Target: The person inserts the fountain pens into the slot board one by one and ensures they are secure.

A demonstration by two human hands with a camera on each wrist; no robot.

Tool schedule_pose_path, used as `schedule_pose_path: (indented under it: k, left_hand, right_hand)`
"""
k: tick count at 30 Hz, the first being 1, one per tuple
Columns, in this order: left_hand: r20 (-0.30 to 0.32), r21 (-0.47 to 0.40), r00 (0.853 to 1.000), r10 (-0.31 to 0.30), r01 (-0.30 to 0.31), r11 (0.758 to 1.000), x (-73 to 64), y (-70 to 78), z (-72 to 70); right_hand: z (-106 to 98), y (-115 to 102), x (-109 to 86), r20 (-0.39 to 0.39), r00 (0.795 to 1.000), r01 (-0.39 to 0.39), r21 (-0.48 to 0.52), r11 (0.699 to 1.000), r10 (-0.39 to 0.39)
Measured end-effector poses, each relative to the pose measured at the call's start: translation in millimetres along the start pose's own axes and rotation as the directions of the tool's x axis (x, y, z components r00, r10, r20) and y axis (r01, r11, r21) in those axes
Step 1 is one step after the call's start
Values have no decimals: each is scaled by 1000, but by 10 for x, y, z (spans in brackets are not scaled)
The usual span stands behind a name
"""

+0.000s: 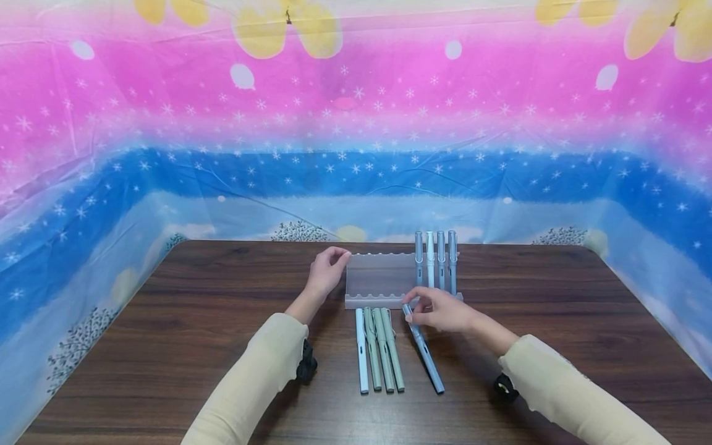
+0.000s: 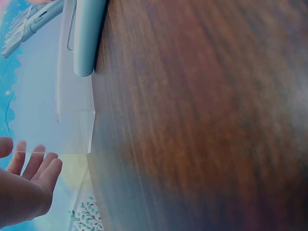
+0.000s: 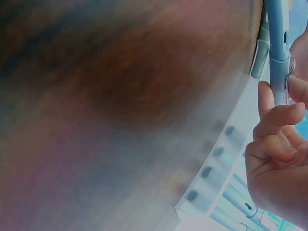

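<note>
A clear pen rack (image 1: 381, 275) with notched edges stands on the table. My left hand (image 1: 328, 270) holds its upper left corner, fingertips behind the see-through panel (image 2: 38, 120). At the rack's front, my right hand (image 1: 439, 309) pinches a blue-grey fountain pen (image 1: 427, 355) near its capped end. That pen (image 3: 279, 48) slants toward the table's near side; whether its lower end touches the wood, I cannot tell. Several capped pens (image 1: 441, 259) stand in the rack's right part. Before the rack lie a pale blue pen (image 1: 362, 352) and three green pens (image 1: 385, 349), side by side.
The dark wooden table (image 1: 222, 290) carries the rack and pens. Behind it and at both sides hangs a printed cloth (image 1: 356, 167) in pink and blue. Dark wrist cameras (image 1: 306, 361) sit by the cream sleeves (image 1: 250, 371).
</note>
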State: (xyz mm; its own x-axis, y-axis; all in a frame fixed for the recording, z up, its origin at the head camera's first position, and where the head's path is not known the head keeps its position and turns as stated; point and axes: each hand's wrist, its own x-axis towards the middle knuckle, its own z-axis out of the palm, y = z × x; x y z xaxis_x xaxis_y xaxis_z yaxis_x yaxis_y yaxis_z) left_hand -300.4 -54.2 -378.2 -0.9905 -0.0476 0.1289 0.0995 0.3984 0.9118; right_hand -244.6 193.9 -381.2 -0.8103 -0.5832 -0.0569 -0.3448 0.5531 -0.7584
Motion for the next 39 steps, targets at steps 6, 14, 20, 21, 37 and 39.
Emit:
schedule_pose_path:
  k: [6,14,20,21,37,39]
  left_hand:
    - [5,-6,1000,3,-3,1000,3,-2,-4]
    - [5,-6,1000,2,-2,1000,15,-7,-5]
    - [7,-5,1000,2,-2,1000,15,-8,-1]
    - [6,-3,1000,1,-1,1000,15,-7,-1]
    - [10,3,1000,-11,11,1000,-3,4,-8]
    - [9,4,1000,-7,7,1000,-4,5,-8]
  right_hand:
    - [-50,-12,11,-17,999,27,2,1000,-27]
    - [-175,-156,-6,-76,996,41,20,999,-39]
    - [-252,-181,8,-142,988,61,16,998,-58]
    - [-260,-140,24,-152,987,62,11,998,-59]
    - [-420,-234,104,-275,956,84,-91,992,-106]
    - [-448,-250,113,-289,952,74,-89,993,-97]
